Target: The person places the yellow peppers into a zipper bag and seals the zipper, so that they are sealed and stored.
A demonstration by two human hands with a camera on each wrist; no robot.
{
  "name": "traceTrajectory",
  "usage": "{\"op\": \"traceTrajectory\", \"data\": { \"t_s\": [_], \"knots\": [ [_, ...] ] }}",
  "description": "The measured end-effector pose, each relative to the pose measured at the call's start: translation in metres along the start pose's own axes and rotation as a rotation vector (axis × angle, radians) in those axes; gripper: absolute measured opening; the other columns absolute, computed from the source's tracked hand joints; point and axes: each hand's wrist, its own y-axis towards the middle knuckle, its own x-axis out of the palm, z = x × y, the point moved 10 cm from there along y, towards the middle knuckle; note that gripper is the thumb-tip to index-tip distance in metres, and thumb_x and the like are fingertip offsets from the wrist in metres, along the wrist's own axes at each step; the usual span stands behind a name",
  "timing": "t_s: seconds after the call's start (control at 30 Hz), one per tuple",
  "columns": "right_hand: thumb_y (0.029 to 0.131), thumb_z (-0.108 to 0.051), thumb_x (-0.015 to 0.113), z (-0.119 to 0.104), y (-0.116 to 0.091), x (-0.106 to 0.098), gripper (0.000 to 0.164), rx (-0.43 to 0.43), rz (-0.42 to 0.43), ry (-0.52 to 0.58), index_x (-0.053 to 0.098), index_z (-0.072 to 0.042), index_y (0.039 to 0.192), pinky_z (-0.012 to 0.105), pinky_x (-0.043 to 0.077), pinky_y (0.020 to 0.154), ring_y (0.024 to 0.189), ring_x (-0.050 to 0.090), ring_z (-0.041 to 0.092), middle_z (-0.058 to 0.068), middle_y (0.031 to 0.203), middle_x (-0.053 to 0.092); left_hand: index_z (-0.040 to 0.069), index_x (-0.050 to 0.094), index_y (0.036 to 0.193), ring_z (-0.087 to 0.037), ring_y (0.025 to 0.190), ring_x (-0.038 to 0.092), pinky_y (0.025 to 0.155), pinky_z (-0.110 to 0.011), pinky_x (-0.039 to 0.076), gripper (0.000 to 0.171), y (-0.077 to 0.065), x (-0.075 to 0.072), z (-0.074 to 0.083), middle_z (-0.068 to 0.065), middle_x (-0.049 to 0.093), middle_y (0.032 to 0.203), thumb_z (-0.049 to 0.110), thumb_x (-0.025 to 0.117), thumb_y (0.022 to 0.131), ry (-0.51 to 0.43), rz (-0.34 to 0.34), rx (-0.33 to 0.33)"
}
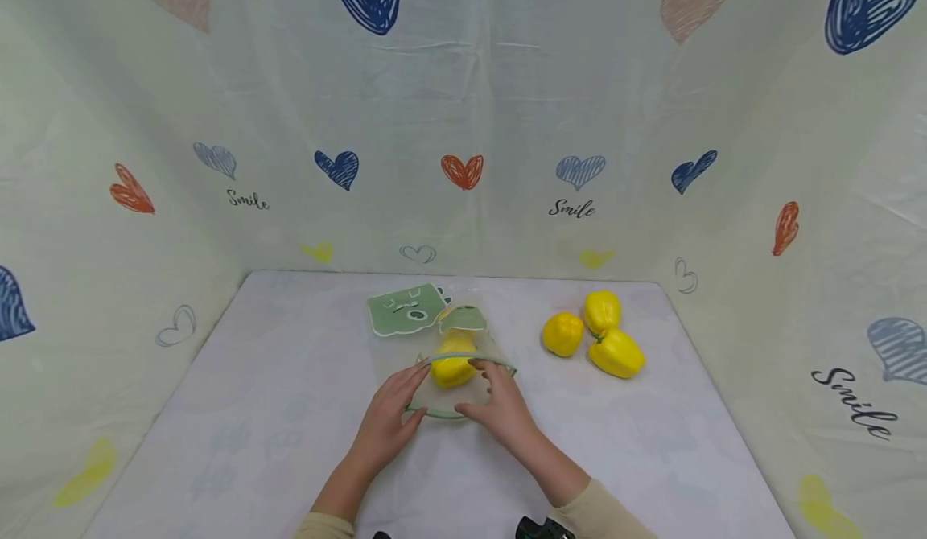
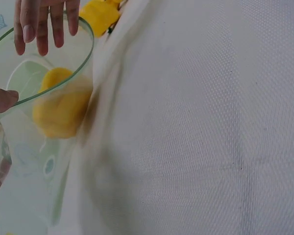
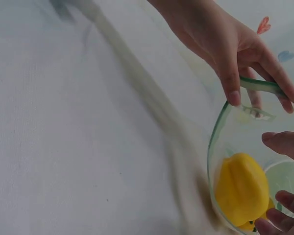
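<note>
A clear plastic bag with a green rim and a green cartoon print lies mouth toward me, its opening spread. Inside it sits a yellow bell pepper; more yellow shows behind, and I cannot tell whether that is a second pepper. My left hand holds the bag's left rim, the thumb on the near edge and the fingers across the far edge. On the opposite side, my right hand has its fingers spread over the opening; the left wrist view shows these fingers straight, with nothing held.
Three yellow bell peppers lie grouped on the table to the right of the bag. A white cloth covers the table. Around the sides and back hangs a pale curtain printed with hearts. Black gear is at my right wrist.
</note>
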Motion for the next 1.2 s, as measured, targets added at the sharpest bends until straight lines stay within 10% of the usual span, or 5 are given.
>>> {"op": "traceTrajectory", "data": {
  "t_s": [0.4, 1.2],
  "knots": [
    [0.079, -0.018, 0.082, 0.004, -0.016, -0.029, 0.061, -0.009, -0.056, 0.108, 0.053, -0.006, 0.132, 0.055, 0.043, 0.096, 0.117, 0.05, 0.035, 0.014, 0.126, 0.057, 0.005, 0.051, 0.139, -0.026, 0.124, 0.05, 0.101, -0.044, 0.041, 0.081, 0.0, 0.0, 0.0, -0.006, 0.054, 0.14, -0.004, 0.085, 0.067, -0.007, 0.012, 0.023],
    [0.08, -0.011, 0.08, 0.059, -0.021, -0.114, 0.052, 0.14, 0.172, -0.021, 0.058, -0.002, 0.127, 0.05, 0.045, 0.098, 0.115, 0.051, 0.032, 0.012, 0.125, 0.059, 0.005, 0.052, 0.139, -0.025, 0.124, 0.049, 0.102, -0.041, 0.04, 0.079, -0.001, -0.001, 0.0, -0.005, 0.054, 0.14, -0.003, 0.084, 0.067, 0.007, 0.011, 0.01]
  ]
}}
